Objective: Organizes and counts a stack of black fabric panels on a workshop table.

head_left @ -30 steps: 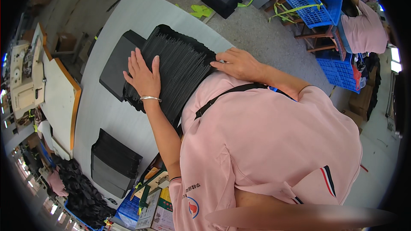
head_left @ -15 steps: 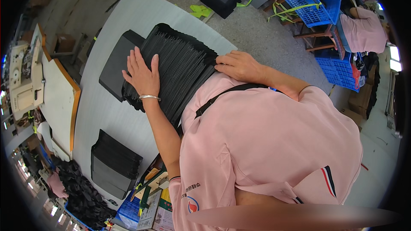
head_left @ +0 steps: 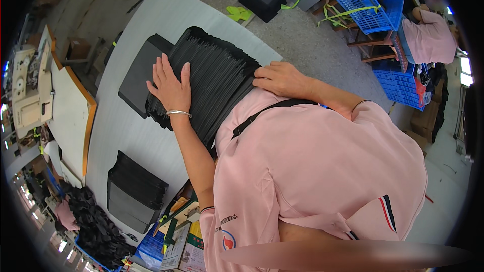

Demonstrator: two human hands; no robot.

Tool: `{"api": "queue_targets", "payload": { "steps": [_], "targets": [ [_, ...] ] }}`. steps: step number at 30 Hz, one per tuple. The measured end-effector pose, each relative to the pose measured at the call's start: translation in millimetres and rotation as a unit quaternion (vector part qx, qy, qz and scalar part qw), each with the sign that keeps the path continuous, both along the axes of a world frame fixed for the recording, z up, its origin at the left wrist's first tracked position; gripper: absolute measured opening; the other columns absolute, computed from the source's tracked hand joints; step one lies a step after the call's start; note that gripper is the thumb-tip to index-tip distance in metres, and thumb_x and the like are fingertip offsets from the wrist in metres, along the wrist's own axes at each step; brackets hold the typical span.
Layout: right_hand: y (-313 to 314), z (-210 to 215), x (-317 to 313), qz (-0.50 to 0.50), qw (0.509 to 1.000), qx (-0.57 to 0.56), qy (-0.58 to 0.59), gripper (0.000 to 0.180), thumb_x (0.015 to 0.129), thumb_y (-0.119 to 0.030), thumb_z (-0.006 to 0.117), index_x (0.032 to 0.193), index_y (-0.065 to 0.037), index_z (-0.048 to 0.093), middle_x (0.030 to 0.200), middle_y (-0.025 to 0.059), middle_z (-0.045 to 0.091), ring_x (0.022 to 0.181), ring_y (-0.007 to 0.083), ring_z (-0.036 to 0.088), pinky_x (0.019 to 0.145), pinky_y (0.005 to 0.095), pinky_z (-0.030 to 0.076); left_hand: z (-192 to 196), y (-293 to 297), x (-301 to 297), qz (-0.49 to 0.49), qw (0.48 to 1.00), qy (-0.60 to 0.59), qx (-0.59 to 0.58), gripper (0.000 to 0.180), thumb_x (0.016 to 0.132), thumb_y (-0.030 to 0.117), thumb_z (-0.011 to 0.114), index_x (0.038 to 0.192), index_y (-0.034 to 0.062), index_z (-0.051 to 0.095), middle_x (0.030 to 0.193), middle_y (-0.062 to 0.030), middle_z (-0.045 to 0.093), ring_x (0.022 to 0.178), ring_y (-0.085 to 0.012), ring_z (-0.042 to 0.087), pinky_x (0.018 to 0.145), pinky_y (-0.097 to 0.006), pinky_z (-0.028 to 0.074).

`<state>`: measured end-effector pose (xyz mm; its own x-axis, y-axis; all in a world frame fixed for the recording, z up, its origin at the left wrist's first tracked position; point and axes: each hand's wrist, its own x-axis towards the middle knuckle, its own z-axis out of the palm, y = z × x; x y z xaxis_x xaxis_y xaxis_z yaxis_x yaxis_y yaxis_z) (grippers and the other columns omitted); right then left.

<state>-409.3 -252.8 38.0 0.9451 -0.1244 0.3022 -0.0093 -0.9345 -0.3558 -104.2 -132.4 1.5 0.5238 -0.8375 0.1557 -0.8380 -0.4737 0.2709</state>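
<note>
A thick row of thin black flat pieces (head_left: 212,70) leans fanned out on the pale table, close against my body. Across its left end lies my left hand (head_left: 172,88), fingers stretched and thumb apart, with a silver bangle at the wrist. At the row's right end, my right hand (head_left: 282,79) has its fingers curled and pinched on the edge of the black pieces; the fingertips are partly hidden. Just beyond my left hand, a flat dark grey-black panel stack (head_left: 141,73) rests on the table, partly covered by the row.
The pale table (head_left: 166,10) curves around me. Another black stack (head_left: 133,191) lies at its near left. Boxes (head_left: 184,249) stand below that edge. Blue crates (head_left: 370,7) and a seated person in pink (head_left: 431,38) are at the far right. A sewing machine (head_left: 30,85) stands left.
Both hands keep their places on the black pieces. The whole view has shifted very slightly; the pieces under my left hand look slightly more pressed together.
</note>
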Motion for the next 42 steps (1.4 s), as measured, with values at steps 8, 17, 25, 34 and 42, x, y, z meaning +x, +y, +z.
{"api": "queue_targets", "payload": {
  "steps": [8, 17, 25, 34, 42],
  "targets": [
    [2.6, 6.3, 4.7, -0.001, 1.0, 0.002, -0.016, 0.007, 0.082, -0.013, 0.061, 0.087, -0.009, 0.062, 0.103, 0.0039, 0.059, 0.075, 0.0195, 0.059, 0.068, 0.0339, 0.049, 0.6, 0.0, 0.7, 0.001, 1.0, -0.001, 0.001, 0.074, 0.101, 0.061, 0.045, 0.157, 0.0138, 0.035, 0.161, -0.0113, 0.038, 0.15, -0.0305, 0.032, 0.12, -0.062, 0.012],
    [3.4, 0.7, 6.2, 0.01, 1.0, -0.01, -0.021, 0.005, 0.081, -0.012, 0.062, 0.084, -0.008, 0.062, 0.127, 0.0039, 0.065, 0.08, 0.018, 0.062, 0.069, 0.0323, 0.049, 1.0, 0.4, 2.9, 0.004, 1.0, 0.005, 0.004, 0.074, 0.1, 0.061, 0.046, 0.158, 0.0146, 0.034, 0.161, -0.0109, 0.038, 0.15, -0.0305, 0.032, 0.121, -0.062, 0.011],
    [3.2, 4.4, 6.8, 0.025, 0.999, -0.008, -0.025, 0.008, 0.081, -0.01, 0.06, 0.089, -0.008, 0.062, 0.116, 0.0038, 0.066, 0.081, 0.019, 0.063, 0.07, 0.0327, 0.05, -0.3, 0.9, 3.1, 0.004, 1.0, -0.006, 0.001, 0.073, 0.1, 0.06, 0.047, 0.157, 0.0151, 0.036, 0.16, -0.0105, 0.039, 0.15, -0.0297, 0.033, 0.121, -0.061, 0.014],
    [8.9, 14.4, 13.1, 0.02, 0.997, 0.015, 0.073, 0.044, 0.089, -0.007, 0.055, 0.133, -0.005, 0.056, 0.098, 0.0069, 0.058, 0.08, 0.0228, 0.062, 0.07, 0.0357, 0.051, 0.5, 0.4, 3.2, 0.001, 1.0, -0.012, 0.0, 0.073, 0.101, 0.059, 0.047, 0.157, 0.0141, 0.036, 0.16, -0.0116, 0.04, 0.149, -0.0303, 0.033, 0.12, -0.061, 0.015],
    [12.5, 12.9, 18.7, 0.018, 0.993, 0.009, 0.117, 0.055, 0.088, -0.004, 0.055, 0.142, -0.002, 0.048, 0.101, 0.0085, 0.056, 0.079, 0.0241, 0.062, 0.069, 0.036, 0.053, 0.8, -0.5, 3.8, 0.0, 1.0, -0.008, -0.002, 0.073, 0.101, 0.059, 0.047, 0.157, 0.014, 0.036, 0.16, -0.0116, 0.04, 0.149, -0.0306, 0.033, 0.12, -0.061, 0.014]
  ]
}}
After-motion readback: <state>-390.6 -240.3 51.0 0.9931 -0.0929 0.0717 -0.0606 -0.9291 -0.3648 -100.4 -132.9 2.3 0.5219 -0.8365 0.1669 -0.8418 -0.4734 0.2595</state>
